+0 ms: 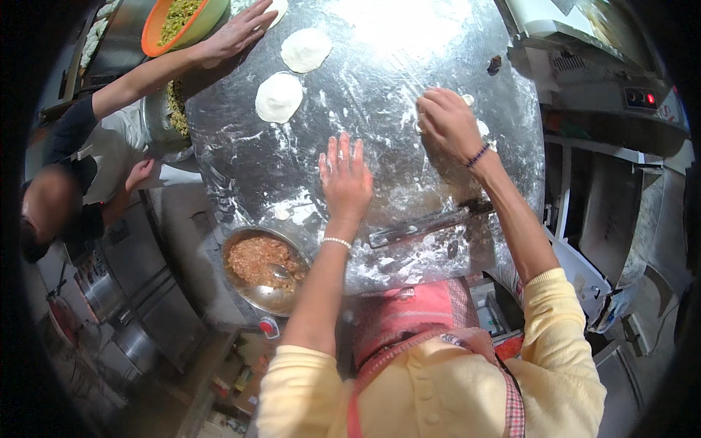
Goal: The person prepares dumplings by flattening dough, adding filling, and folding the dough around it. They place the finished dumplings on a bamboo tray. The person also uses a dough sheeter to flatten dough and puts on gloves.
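My left hand (346,178) lies flat on the floured metal tabletop (383,164), fingers spread and holding nothing. Farther right, my right hand (446,121) is curled down against the surface; its fingers hide whatever may be under them. Small pieces of white dough (483,129) show beside and behind that hand. Two flat dough rounds (279,97) (306,50) rest beyond my left hand. Nearer to me lies a flour-dusted knife (421,226), its long blade pointing left and its dark handle to the right.
At the table's left corner stands a metal bowl of minced filling (260,257) with a spoon. A co-worker's hand (235,33) reaches over another dough round (278,10), near an orange-rimmed bowl (150,30) of green filling. A dark lump (494,65) lies far right.
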`<state>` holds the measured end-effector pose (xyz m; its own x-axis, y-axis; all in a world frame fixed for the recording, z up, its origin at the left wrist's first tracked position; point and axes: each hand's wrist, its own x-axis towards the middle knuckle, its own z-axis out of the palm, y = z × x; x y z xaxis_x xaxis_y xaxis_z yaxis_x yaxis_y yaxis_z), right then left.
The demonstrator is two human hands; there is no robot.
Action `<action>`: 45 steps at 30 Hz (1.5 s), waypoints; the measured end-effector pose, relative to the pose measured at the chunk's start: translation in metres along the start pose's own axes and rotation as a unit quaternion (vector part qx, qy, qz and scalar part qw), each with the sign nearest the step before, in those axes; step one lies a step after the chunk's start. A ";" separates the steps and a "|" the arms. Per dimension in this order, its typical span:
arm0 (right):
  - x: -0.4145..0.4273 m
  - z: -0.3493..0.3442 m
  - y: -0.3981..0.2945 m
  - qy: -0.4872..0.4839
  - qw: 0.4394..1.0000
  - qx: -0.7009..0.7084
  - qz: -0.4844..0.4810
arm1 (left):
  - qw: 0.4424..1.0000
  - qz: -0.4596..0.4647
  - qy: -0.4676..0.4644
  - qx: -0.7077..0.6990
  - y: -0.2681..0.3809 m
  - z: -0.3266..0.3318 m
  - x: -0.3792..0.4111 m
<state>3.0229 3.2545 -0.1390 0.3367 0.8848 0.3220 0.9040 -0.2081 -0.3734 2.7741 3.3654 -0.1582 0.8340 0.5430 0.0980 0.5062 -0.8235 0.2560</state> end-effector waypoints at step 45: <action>-0.090 -0.041 -0.041 0.143 0.983 0.032 0.106 | 1.000 0.005 0.018 0.014 0.001 0.000 -0.001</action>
<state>2.9663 3.1657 -0.1169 0.5845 0.6685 0.4598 0.7902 -0.3404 -0.5096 2.7734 3.3641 -0.1577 0.8311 0.5394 0.1355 0.5036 -0.8332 0.2282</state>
